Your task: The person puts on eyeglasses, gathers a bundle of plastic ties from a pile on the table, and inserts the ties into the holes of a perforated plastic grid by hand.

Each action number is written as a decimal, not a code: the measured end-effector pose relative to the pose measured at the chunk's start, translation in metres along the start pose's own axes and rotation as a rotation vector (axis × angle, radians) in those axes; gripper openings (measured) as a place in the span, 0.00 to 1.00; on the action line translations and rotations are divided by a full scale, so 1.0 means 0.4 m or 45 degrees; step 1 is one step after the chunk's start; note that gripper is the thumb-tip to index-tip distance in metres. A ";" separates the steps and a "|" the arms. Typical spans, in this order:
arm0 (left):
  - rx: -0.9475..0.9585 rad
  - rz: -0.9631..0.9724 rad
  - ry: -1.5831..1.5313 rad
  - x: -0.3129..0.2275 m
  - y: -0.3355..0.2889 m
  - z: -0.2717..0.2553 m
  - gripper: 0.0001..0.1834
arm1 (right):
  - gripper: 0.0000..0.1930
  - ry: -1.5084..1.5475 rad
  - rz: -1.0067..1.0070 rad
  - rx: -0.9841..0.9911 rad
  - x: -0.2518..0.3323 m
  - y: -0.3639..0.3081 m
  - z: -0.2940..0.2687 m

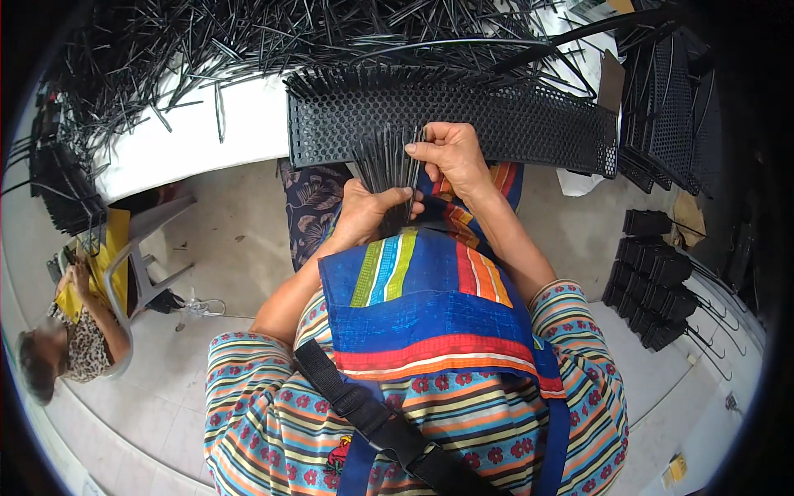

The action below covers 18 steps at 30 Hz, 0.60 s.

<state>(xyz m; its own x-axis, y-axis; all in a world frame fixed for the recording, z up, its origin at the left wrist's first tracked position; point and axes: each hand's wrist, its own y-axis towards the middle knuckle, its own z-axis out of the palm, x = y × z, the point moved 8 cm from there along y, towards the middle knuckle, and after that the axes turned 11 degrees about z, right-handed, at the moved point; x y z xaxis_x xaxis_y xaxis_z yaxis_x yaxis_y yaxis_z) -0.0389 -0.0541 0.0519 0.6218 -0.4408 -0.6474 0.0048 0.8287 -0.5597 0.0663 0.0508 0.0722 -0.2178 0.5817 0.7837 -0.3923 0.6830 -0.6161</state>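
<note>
My left hand (pixel 364 213) is closed around a bundle of thin black sticks (pixel 382 165), which fan out upward from its fist. At the bundle's right side, my right hand (pixel 459 159) has its thumb and fingertips pinched on the upper part of a stick. Just beyond both hands lies a long black tray (pixel 496 124) with rows of small round holes. A dense row of black sticks (pixel 372 80) stands along the tray's far edge. The lower ends of the bundle are hidden by my left hand.
A large heap of loose black sticks (pixel 248 41) covers the white table (pixel 190 149). More perforated black trays (pixel 668 107) stand at the right. Stacked black blocks with hooked wires (pixel 653 281) are at the lower right. Another person (pixel 83 343) sits at the left near a grey chair (pixel 149 273).
</note>
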 end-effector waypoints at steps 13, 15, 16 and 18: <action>0.013 -0.023 -0.069 0.007 -0.005 0.008 0.14 | 0.05 0.128 -0.068 0.077 -0.013 -0.008 -0.007; -0.001 0.015 -0.087 -0.003 -0.008 0.013 0.14 | 0.05 0.168 -0.067 0.071 -0.016 -0.012 -0.010; -0.014 0.053 -0.107 -0.010 -0.008 0.014 0.14 | 0.04 0.177 -0.099 0.070 -0.012 -0.015 -0.012; 0.006 0.018 -0.085 -0.003 -0.005 0.015 0.14 | 0.04 0.187 -0.130 0.066 -0.003 -0.021 -0.014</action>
<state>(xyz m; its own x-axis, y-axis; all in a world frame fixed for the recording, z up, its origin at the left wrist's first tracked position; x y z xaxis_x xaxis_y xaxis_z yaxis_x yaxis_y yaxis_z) -0.0349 -0.0530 0.0569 0.6728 -0.4054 -0.6189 -0.0005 0.8362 -0.5484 0.0749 0.0469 0.0758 -0.0428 0.5712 0.8197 -0.4525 0.7204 -0.5256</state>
